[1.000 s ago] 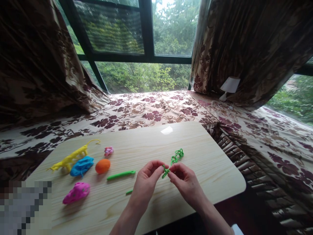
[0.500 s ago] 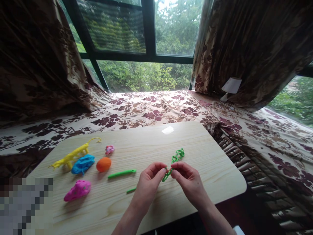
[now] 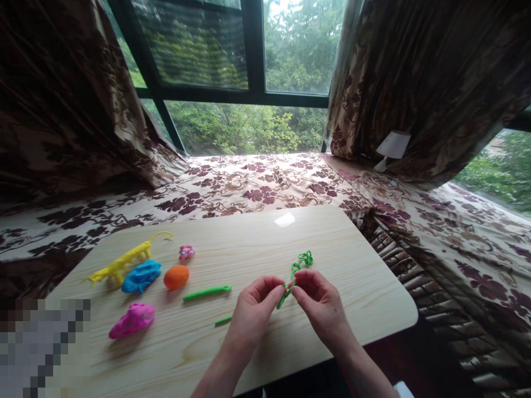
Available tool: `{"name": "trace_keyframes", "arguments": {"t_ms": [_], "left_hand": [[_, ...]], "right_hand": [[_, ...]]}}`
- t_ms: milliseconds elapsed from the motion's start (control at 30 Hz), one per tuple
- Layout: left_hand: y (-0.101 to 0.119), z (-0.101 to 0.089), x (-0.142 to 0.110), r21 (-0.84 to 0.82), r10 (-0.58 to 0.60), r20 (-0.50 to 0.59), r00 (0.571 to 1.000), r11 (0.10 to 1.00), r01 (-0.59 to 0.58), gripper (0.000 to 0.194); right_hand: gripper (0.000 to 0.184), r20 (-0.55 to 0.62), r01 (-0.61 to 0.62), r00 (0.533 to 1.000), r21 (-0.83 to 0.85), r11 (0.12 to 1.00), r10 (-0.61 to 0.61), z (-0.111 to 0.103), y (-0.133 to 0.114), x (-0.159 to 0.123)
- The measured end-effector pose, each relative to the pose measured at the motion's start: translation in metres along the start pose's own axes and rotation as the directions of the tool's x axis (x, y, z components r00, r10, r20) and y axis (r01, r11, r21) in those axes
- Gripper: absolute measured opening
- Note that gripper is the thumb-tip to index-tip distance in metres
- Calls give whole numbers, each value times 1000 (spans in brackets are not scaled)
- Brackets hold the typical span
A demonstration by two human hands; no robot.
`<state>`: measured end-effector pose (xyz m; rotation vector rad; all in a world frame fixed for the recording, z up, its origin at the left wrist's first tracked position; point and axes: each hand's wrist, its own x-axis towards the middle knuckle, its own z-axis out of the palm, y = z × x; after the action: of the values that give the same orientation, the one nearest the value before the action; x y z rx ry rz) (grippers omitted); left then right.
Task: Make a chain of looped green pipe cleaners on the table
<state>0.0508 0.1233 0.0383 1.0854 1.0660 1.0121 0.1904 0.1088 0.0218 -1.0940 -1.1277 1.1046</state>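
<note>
Between my two hands is a green chain of small loops [image 3: 295, 269], thin and clay-like. Its far end lies bunched on the table beyond my fingers, and its near end hangs just below them. My left hand [image 3: 258, 305] pinches the chain between thumb and index finger. From the other side my right hand [image 3: 318, 301] pinches it too, the fingertips almost meeting. The exact bit between the fingertips is partly hidden. A thin green strip [image 3: 223, 320] pokes out beside my left hand, and a thicker green stick [image 3: 207, 293] lies further left.
On the left of the pale wooden table [image 3: 240, 243] lie a yellow animal figure [image 3: 124, 261], a blue lump [image 3: 141, 277], an orange ball [image 3: 176, 277], a small pink-and-white piece [image 3: 186, 252] and a magenta figure [image 3: 133, 320]. A white lamp [image 3: 393, 145] stands on the floral-covered ledge.
My right hand has shifted and tilted slightly at the chain. The near loop now looks narrower, turned more edge-on. Everything on the left of the table stays in place.
</note>
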Motion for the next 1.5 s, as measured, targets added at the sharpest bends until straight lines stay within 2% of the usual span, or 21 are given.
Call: {"name": "trace_keyframes", "arguments": {"t_ms": [100, 200, 400, 467, 667, 833, 967, 1233, 1433, 1500], "left_hand": [[0, -1, 0, 14, 12, 10, 1000, 1000, -12, 16], [0, -1, 0, 13, 16, 11, 1000, 1000, -16, 16], [0, -2, -1, 18, -6, -19, 1000, 1000, 7, 14], [-1, -2, -1, 36, 1, -12, 1000, 999, -1, 14], [-5, -5, 0, 128, 80, -4, 997, 989, -78, 14], [-2, -6, -1, 280, 157, -10, 988, 949, -148, 12], [5, -6, -4, 371, 177, 12, 984, 913, -169, 12], [12, -10, -9, 401, 218, 29, 976, 892, -211, 12], [9, -6, -14, 503, 350, -28, 936, 814, -289, 8], [6, -4, -15, 497, 356, -41, 933, 818, -290, 9]], "right_hand": [[10, 38, 51, 998, -74, 996, -49, -1, -6, -1], [15, 65, 110, 993, -111, 988, -103, 0, -11, -2], [17, 19, 9, 1000, -78, 997, -7, 0, -4, -2], [13, 26, 12, 1000, -90, 996, -10, 0, -4, -2], [10, 80, 103, 993, -177, 979, -90, 2, -9, -2], [9, 58, 38, 998, -166, 985, -28, 3, -3, -2], [8, 47, 33, 999, -180, 983, -25, 3, -3, -3], [11, 94, 55, 995, -212, 976, -36, 4, -7, -2], [10, 133, 154, 984, -337, 929, -115, 6, -8, -4], [8, 144, 188, 979, -389, 902, -142, 6, -8, -4]]}}
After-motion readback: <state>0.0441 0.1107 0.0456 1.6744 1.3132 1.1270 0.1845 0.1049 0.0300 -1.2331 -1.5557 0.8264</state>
